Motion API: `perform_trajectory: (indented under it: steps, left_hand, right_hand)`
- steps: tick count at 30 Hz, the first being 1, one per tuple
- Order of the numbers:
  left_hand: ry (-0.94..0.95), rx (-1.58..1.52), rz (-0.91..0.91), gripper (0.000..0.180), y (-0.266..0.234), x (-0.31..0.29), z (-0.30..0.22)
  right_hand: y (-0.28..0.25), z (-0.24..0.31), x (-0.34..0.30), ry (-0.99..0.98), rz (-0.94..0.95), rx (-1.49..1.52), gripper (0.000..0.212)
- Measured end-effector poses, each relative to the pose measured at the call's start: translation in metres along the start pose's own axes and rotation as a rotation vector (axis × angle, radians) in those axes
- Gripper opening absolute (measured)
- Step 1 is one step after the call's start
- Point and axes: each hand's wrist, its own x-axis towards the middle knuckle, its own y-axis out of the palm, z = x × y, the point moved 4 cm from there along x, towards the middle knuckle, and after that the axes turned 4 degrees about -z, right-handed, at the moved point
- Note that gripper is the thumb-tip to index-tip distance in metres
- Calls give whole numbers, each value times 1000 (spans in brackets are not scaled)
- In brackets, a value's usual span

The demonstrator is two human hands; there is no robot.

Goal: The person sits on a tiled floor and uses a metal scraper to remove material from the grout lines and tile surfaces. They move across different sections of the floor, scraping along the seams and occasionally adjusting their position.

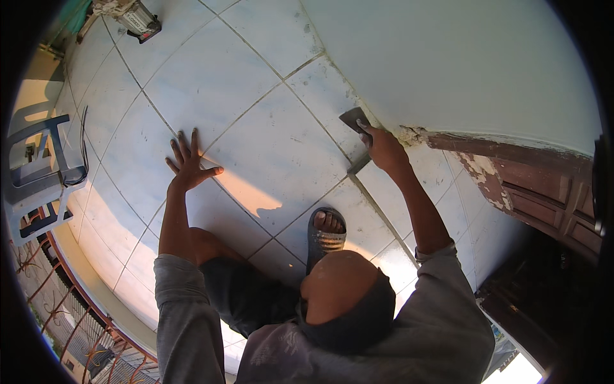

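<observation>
My left hand [187,169] lies on the white tiled floor [281,137] with its fingers spread and nothing in it. To the right, my right hand [387,150] grips a dark, flat scraper [353,119] beside the base of the pale wall [460,64]. The scraper's broad end points up and to the left, close to the seam of floor and wall. Whether its edge touches the floor or the wall I cannot tell. Most of its grip is hidden by my fingers. A grey sandal [314,251] is on my foot between the two arms.
Crumbled plaster [410,135] shows at the wall's corner, next to a brown wooden door [537,185] with peeling paint. A plastic chair [48,153] stands at the left, above a curved metal railing [70,301]. A pale container [139,21] sits at the far left.
</observation>
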Motion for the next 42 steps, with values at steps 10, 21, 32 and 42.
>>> perform_trajectory:
  steps: [10,21,32,42]
  left_hand:
    - [3,56,29,147,6,-3,1]
    - [19,31,-28,144,2,2,1]
    - [32,7,-6,150,6,0,1]
    - [30,48,12,147,3,1,3]
  right_hand:
    - [-9,-5,-5,48,84,-28,38]
    - [-10,-6,7,8,61,-42,39]
    - [-12,9,19,-105,-93,-19,38]
    - [-4,2,12,-9,-4,-7,38]
